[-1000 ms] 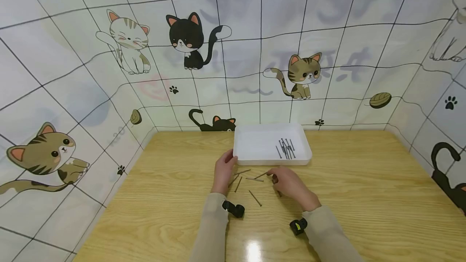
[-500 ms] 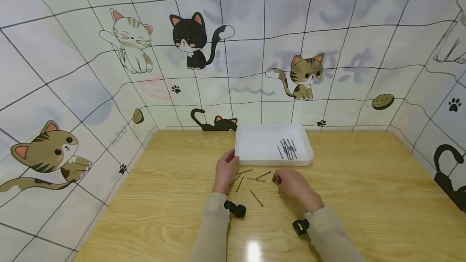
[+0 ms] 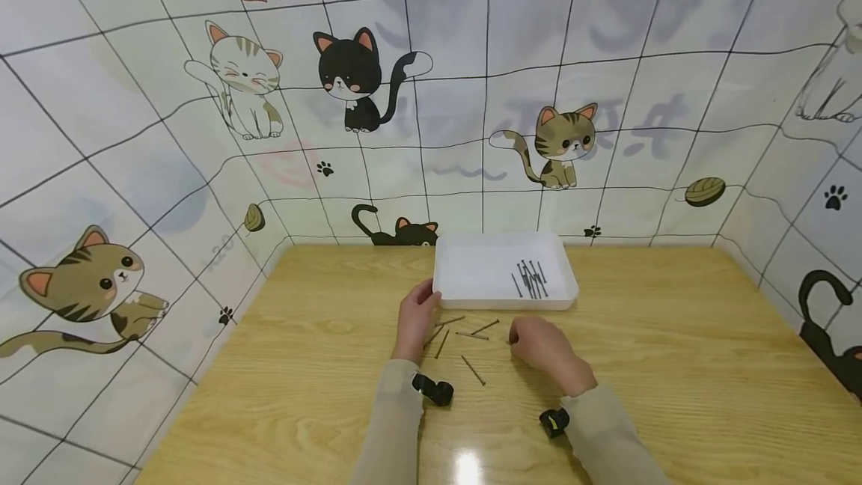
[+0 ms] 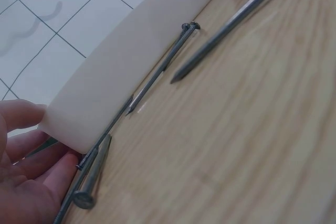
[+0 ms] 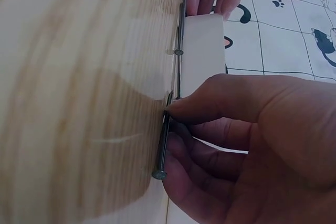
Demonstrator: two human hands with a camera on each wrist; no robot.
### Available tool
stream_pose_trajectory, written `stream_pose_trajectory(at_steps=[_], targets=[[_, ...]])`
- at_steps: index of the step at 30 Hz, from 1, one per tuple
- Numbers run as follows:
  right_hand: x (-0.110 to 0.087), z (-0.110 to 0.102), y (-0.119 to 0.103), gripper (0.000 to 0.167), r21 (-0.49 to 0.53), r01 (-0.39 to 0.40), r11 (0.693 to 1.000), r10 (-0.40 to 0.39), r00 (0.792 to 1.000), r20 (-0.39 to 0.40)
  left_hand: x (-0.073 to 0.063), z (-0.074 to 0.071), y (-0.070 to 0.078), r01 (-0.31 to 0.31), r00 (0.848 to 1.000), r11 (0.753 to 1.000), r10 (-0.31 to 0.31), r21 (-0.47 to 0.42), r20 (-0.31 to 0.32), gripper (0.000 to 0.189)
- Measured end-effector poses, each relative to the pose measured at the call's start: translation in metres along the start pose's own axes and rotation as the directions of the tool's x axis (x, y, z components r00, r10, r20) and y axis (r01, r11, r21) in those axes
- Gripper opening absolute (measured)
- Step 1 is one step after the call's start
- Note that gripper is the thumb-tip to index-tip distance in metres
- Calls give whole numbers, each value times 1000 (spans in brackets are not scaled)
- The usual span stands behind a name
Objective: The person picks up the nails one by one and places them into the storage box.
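Note:
A shallow white plastic tray [image 3: 471, 303] stands at the back of the table, several dark nails [image 3: 530, 279] lying in its right half. My left hand [image 3: 415, 318] holds the tray's front left corner; in the left wrist view the thumb [image 4: 21, 115] is at the rim and the fingers are lower along the side. In front of the tray my right hand [image 3: 542, 343] pinches a single nail [image 5: 163, 148] between thumb and fingers, low over the tabletop. The head view hides most of that nail. Several loose nails [image 3: 474, 370] lie scattered between the hands.
The wooden table [image 3: 673, 350] runs back to a wall covering [image 3: 465, 118] with cat drawings, which also closes off both sides. Each wrist wears a small black camera [image 3: 554, 422] on a strap over the sleeve.
My right hand has drawn slightly right and toward me, away from a loose nail by its fingertips. The nail seen under this hand earlier is now mostly hidden there. My left hand stays put.

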State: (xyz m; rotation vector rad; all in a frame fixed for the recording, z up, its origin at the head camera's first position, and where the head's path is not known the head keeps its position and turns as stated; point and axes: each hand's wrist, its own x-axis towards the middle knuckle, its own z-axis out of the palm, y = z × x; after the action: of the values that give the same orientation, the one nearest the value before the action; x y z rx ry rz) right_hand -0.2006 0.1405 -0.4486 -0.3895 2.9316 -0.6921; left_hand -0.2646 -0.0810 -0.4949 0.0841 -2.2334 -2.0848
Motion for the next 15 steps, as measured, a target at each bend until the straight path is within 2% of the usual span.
stream_pose_trajectory(at_steps=[4,15], targets=[[-2,0,-3,7,-12,-7,1000,7,1000,1,-1,-1,0,10,1000,1000,-10,-4,-3,40],[-3,-1,-2,6,-55,-20,998,19,1000,-8,0,-2,-1,-9,1000,1000,9,-3,3,39]])
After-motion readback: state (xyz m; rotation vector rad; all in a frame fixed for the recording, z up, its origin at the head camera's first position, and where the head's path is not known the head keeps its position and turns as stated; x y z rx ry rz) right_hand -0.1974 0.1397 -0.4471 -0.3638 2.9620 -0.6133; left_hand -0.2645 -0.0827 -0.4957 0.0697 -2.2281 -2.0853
